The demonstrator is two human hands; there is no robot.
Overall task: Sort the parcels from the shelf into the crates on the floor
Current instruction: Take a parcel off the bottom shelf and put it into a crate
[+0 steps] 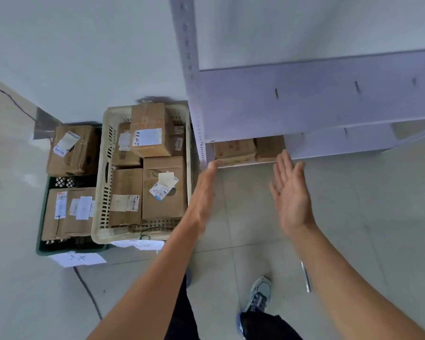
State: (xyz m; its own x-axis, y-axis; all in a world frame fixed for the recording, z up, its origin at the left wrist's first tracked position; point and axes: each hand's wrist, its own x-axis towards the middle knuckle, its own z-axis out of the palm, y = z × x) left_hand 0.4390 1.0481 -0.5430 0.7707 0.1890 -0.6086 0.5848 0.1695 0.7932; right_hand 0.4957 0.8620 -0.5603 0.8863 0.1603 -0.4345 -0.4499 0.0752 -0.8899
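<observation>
Both my hands are empty and spread flat, fingers straight. The left hand (204,192) has its fingertips at the lip of the lowest level of the shelf (304,99). The right hand (290,190) is just below that lip, palm turned towards the left one. The two parcels (233,149) I'm after sit side by side in the low gap at frame centre, tucked under the board above.

That gap looks shallow, so lifting a parcel before sliding it out would likely jam it against the board. The upright (194,94) stands right beside my left fingertips, and a corner could catch there.

The cream crate (101,168), left of centre, looks nearly full, with one box (149,130) already riding on the others (another on top might slide off). The green crate (41,217) at far left shows bare bottom between its boxes.

Open tile lies at lower right, but the cable (88,290) at lower left and the metal strip (306,276) near my shoe (260,295) could trip me.
</observation>
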